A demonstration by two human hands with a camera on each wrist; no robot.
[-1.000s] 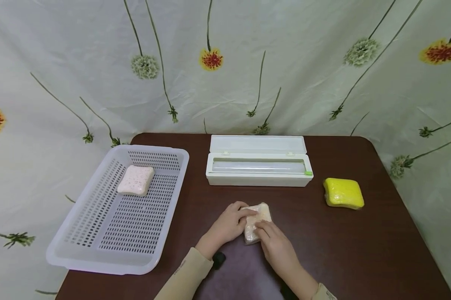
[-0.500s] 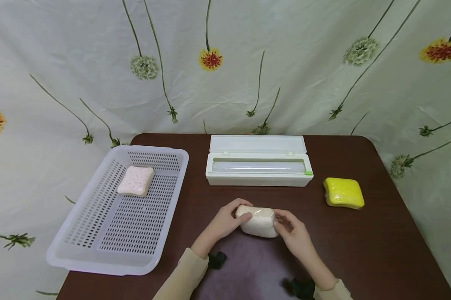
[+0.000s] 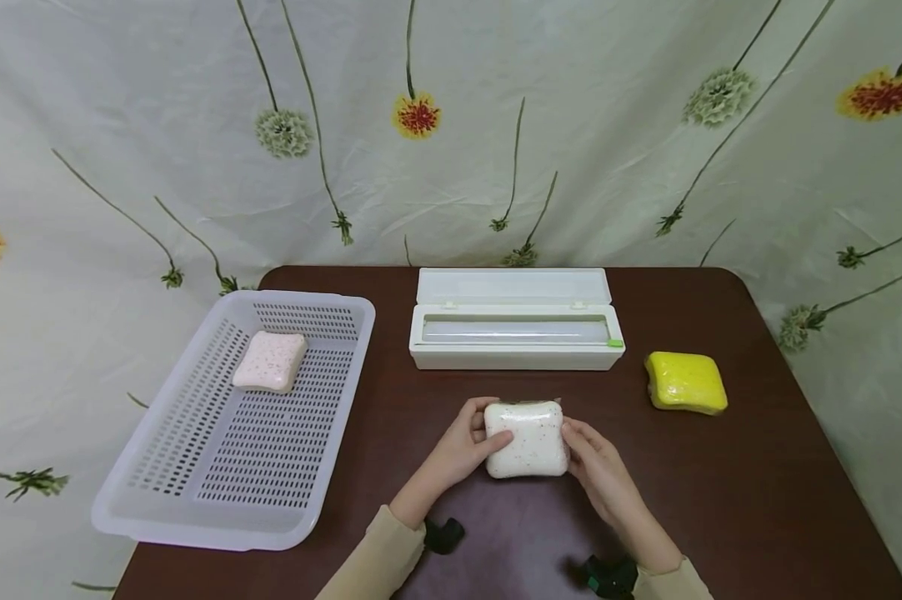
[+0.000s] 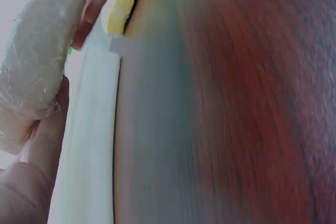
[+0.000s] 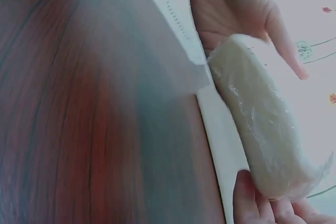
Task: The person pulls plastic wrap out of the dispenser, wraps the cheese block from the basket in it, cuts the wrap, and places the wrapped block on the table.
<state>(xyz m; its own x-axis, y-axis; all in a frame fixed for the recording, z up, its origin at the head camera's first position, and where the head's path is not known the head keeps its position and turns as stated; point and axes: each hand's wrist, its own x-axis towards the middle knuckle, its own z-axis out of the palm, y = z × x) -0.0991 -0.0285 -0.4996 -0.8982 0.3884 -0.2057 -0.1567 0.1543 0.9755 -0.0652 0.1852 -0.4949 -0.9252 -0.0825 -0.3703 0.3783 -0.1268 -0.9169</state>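
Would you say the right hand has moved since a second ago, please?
Yes: relative to the white box, the right hand has shifted rightward.

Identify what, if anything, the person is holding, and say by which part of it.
A clear-wrapped, speckled white block, held by opposite sides: the left hand grips its left side, the right hand its right.
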